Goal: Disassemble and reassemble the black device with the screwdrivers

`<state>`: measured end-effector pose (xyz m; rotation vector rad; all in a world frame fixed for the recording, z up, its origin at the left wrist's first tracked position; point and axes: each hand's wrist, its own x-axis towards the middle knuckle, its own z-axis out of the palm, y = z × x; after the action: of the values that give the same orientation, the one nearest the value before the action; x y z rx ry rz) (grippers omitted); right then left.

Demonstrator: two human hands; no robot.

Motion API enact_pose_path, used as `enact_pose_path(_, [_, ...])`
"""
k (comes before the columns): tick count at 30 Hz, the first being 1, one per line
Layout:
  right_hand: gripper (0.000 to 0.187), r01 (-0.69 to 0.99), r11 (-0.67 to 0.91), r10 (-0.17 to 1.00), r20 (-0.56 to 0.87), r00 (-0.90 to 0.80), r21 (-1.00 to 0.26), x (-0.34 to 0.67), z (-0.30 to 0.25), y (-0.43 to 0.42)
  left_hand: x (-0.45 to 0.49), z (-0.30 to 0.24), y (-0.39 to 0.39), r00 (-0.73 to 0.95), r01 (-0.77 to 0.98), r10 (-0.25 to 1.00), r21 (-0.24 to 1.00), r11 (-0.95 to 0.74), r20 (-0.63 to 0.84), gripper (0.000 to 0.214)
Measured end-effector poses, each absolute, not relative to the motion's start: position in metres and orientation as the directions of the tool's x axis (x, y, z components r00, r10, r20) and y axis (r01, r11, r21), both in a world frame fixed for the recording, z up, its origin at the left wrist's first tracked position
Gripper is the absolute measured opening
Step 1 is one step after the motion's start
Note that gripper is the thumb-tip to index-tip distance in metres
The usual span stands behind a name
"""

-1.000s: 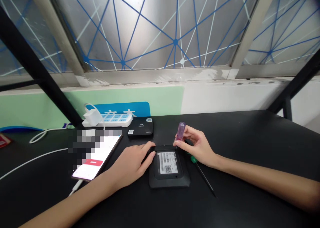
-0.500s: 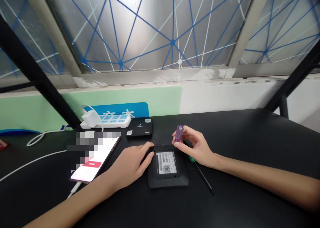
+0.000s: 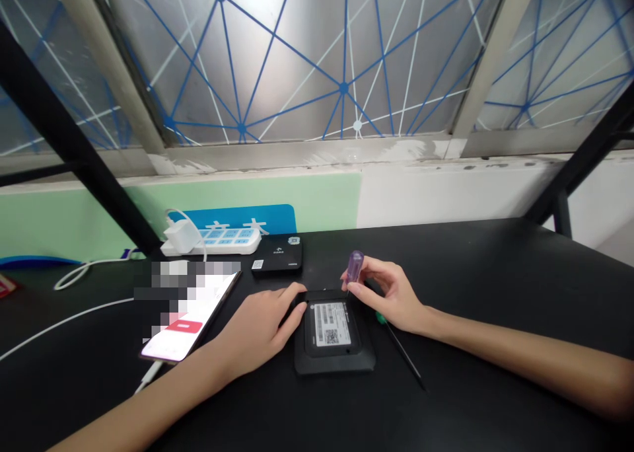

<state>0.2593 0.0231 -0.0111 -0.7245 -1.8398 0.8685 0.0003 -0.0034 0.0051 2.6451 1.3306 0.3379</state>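
A black flat device (image 3: 308, 349) with a white barcode label (image 3: 333, 323) lies in front of me on the black table. My left hand (image 3: 270, 320) grips its upper left corner, thumb on the near side and fingers at the far edge. In my right hand (image 3: 389, 290) is a screwdriver with a clear purple handle (image 3: 355, 265). It stands nearly upright, its tip down at the device's upper right corner. Just under my right hand lies a second screwdriver (image 3: 406, 358) with a dark shaft and a green end, partly hidden by the fingers.
To the left, a lit phone (image 3: 185, 326) lies with a white cable plugged in. Behind it stand a white power strip (image 3: 232, 242) with a charger (image 3: 181, 236) and a black box (image 3: 277, 255). Slanted black frame bars (image 3: 94, 154) rise at both sides, before a wall and window.
The whole view has shifted very slightly. Both hands keep their holds, and the purple screwdriver stays at the same corner of the device.
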Motion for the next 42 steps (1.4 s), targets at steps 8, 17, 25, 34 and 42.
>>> enact_pose_path(8, [0.015,0.074,0.565,0.766,0.490,-0.416,-0.822,0.2579,-0.0095,0.0235,-0.0002,0.0049,-0.0026,0.576,0.772,0.807,0.238,-0.590,0.131,0.032])
enact_pose_path(17, [0.017,0.045,0.509,0.805,0.456,-0.379,-0.860,0.2558,-0.0112,0.0254,-0.0014,0.0043,-0.0031,0.579,0.768,0.803,0.236,-0.596,0.145,0.033])
enact_pose_path(25, [0.015,0.036,0.521,0.773,0.453,-0.445,-0.853,0.2595,-0.0108,0.0253,-0.0029,0.0039,-0.0038,0.580,0.770,0.803,0.230,-0.595,0.135,0.033])
enact_pose_path(34, [0.018,0.031,0.526,0.785,0.472,-0.401,-0.850,0.2560,-0.0139,0.0286,-0.0021,0.0051,-0.0044,0.582,0.767,0.799,0.225,-0.601,0.150,0.034])
enact_pose_path(42, [0.017,0.053,0.493,0.803,0.430,-0.412,-0.868,0.2566,-0.0153,0.0280,-0.0030,0.0039,-0.0035,0.582,0.764,0.800,0.239,-0.600,0.147,0.034])
